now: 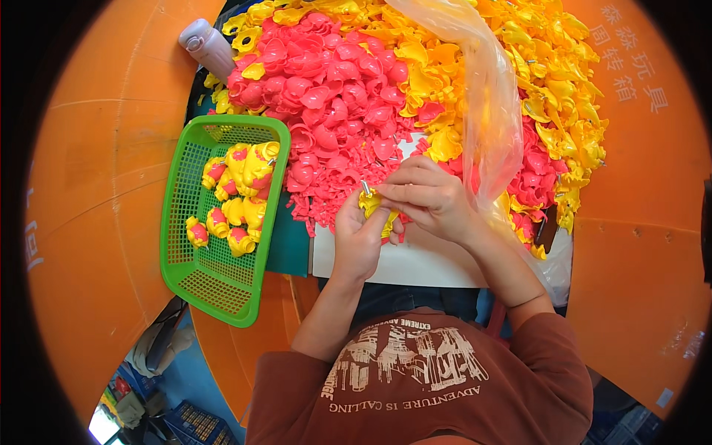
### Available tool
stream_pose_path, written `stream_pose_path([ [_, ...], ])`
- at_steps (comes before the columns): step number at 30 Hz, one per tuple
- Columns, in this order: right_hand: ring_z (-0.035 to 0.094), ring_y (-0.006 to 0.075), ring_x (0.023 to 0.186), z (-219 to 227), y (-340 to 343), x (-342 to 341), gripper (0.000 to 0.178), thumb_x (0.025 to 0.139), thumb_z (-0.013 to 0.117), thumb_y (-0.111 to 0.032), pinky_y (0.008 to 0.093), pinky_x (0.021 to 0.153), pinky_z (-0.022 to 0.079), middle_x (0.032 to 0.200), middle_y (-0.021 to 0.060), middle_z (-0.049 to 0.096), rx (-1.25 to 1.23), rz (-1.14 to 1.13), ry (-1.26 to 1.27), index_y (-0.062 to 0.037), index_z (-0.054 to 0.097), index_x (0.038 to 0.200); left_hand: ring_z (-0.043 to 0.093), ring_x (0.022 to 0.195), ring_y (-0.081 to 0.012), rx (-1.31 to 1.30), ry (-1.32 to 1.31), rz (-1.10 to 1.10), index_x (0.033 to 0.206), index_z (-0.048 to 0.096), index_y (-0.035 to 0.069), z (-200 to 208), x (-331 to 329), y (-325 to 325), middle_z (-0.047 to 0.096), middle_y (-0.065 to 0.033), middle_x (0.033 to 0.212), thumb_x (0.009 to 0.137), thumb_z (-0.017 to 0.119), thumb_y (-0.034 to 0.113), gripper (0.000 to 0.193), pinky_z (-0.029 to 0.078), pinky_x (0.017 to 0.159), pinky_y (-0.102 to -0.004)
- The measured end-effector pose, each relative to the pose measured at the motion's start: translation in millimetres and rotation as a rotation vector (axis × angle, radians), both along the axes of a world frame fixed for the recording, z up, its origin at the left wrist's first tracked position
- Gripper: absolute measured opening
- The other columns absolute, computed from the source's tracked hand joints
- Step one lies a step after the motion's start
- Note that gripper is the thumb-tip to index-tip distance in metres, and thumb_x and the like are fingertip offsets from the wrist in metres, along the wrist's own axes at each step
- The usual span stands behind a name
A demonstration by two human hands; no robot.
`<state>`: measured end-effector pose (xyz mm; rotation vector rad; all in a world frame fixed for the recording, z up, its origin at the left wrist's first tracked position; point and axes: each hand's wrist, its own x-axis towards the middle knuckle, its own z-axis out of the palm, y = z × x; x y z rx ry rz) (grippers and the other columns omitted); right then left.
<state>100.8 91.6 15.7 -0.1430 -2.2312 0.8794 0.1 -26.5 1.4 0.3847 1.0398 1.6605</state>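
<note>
Over the near edge of the heap, my left hand (357,241) is closed around a yellow plastic toy part (380,219). A small silvery metal pin (366,188) sticks up from the top of that part. My right hand (426,194) meets it there, thumb and fingers pinched on the part's upper right side. Some pink shows low on the part, between the hands. Behind them spreads a pile of glossy pink plastic shells (326,96), with smaller pink pieces (337,196) at its near side.
A green mesh basket (254,297) on the left holds several yellow-and-pink assembled figures (248,170). Yellow shell parts (552,89) are heaped at the back and right, with a clear plastic bag (493,111) across them. A lidded bottle (208,48) stands back left. Orange panels (638,297) flank the white board (437,263).
</note>
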Motion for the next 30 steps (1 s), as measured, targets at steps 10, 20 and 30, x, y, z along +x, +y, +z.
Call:
stream_pose_path([
  [10,0.059,0.0213,0.086,-28.3,2.4,-8.4,0.035,0.079,0.06,0.001,0.0289,0.072,0.046,0.105,0.0103,0.063,-0.256,0.187,-0.086,-0.0047,0.062,0.114,0.058,0.061,-0.0135,-0.043,0.036,0.097,0.105,0.048,0.0,-6.6,-13.3,-4.9,0.059,-0.0099,0.085,0.09,0.047,0.001,0.015,0.046,0.047,-0.0241],
  [20,0.061,0.0199,0.075,-67.5,15.4,-44.1,0.035,0.079,0.063,-0.001,0.0275,0.065,0.047,0.086,0.0142,0.063,-0.173,-0.435,-0.211,-0.0003,0.056,0.113,0.061,0.079,-0.019,-0.014,-0.211,0.222,0.119,0.046,0.009,-9.2,-39.6,-0.5,0.056,-0.0091,0.102,0.09,0.049,0.005,0.029,0.051,0.063,-0.0295],
  [30,0.063,0.0233,0.08,-11.1,-26.2,-8.5,0.026,0.073,0.066,0.009,0.0282,0.071,0.049,0.085,0.0121,0.064,0.115,-0.302,0.137,0.0032,0.06,0.098,0.059,0.099,-0.02,0.157,-0.373,0.292,0.117,0.045,0.011,3.8,-25.3,20.8,0.057,-0.0081,0.11,0.091,0.055,0.014,0.028,0.052,0.08,-0.0365],
])
